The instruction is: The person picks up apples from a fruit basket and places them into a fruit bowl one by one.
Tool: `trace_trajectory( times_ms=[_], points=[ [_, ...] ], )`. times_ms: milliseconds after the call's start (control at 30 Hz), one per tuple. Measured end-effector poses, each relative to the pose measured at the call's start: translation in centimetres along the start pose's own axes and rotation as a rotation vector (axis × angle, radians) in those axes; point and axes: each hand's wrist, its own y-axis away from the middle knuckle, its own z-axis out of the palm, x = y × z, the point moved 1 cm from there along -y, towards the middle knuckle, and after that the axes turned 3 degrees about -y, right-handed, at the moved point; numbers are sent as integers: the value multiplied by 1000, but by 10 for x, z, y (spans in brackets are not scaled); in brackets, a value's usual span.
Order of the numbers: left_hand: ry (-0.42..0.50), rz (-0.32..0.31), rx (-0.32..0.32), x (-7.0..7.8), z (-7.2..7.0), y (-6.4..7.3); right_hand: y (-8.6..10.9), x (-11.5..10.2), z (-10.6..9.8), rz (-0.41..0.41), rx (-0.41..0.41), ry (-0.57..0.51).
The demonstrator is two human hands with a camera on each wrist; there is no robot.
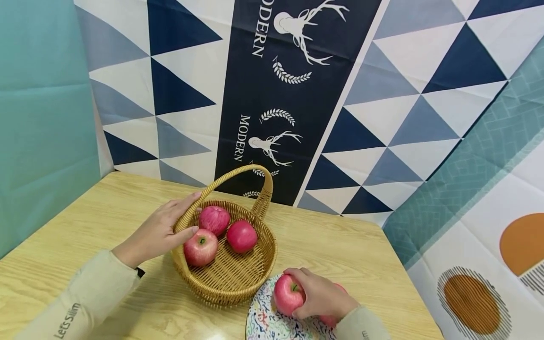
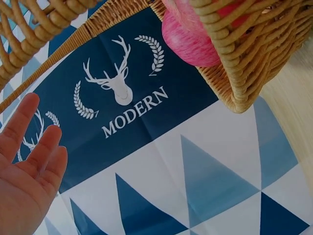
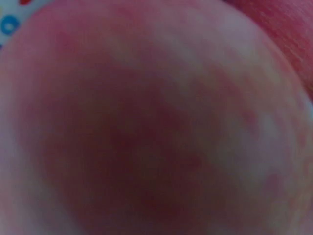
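My left hand rests at the left foot of the wicker basket's arched handle, thumb reaching over the rim. Its fingers look straight in the left wrist view. Inside the wicker basket lie three apples: a pale red apple by my thumb, a striped apple behind it, and a deep pink apple. My right hand grips a red apple over the patterned plate. That apple fills the right wrist view, blurred. More red fruit shows partly behind my right hand.
Basket and plate stand close together on a light wooden table. A printed cloth with triangles and deer heads hangs behind it. Teal cloth bounds the left, and another patterned cloth the right.
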Motion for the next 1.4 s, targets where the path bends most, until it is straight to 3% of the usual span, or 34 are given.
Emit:
trace_trajectory(
  times_ms=[267, 733, 967, 1400],
  points=[
    [-2, -1, -6, -2, 1, 0, -4, -4, -6, 53, -88, -29],
    [-15, 22, 2, -3, 4, 2, -7, -4, -4, 59, -119, -34],
    [-5, 58, 52, -3, 3, 2, -8, -5, -7, 55, -121, -62],
    [29, 59, 66, -3, 5, 1, -13, -12, -20, -64, 149, 39]
  ],
)
